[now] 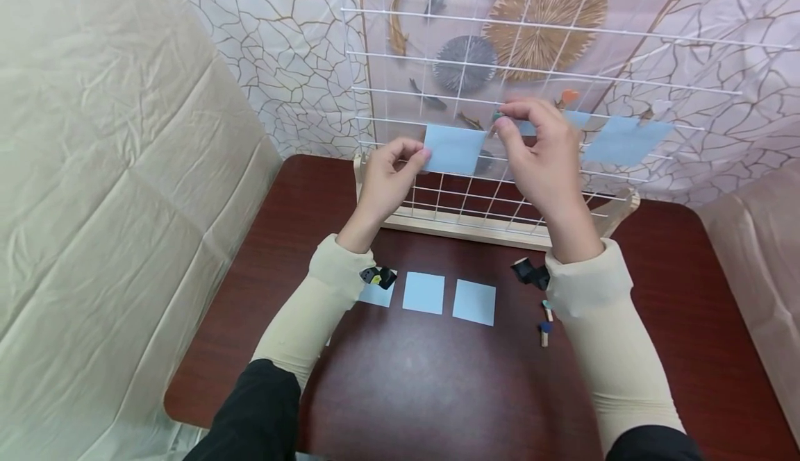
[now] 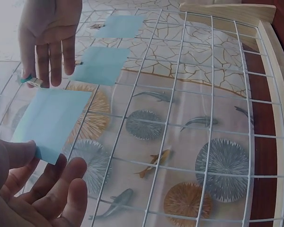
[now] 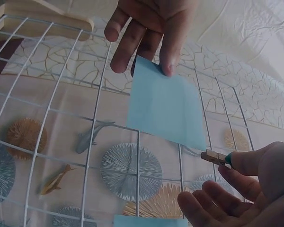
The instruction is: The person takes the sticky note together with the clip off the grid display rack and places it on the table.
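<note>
My left hand (image 1: 389, 180) pinches a light-blue paper square (image 1: 455, 150) by its left edge, between thumb and fingers. The square is held up against the white wire grid rack, whose wooden base (image 1: 462, 230) stands on the table. Between thumb and index finger, my right hand (image 1: 546, 155) pinches a small wooden clothespin (image 3: 213, 157) with a green ornament. In the right wrist view its tip is at the square's corner; whether it bites the paper or wire I cannot tell. More blue squares hang on the grid to the right, one of them (image 1: 628, 141) beside my right hand.
Blue squares lie on the dark red table (image 1: 412, 391), including a middle one (image 1: 423, 293) and a right one (image 1: 473, 302); my left sleeve partly covers another (image 1: 378, 297). Two clothespins, one blue-topped (image 1: 545, 336), lie near my right forearm. A patterned cloth (image 1: 275, 65) hangs behind the rack.
</note>
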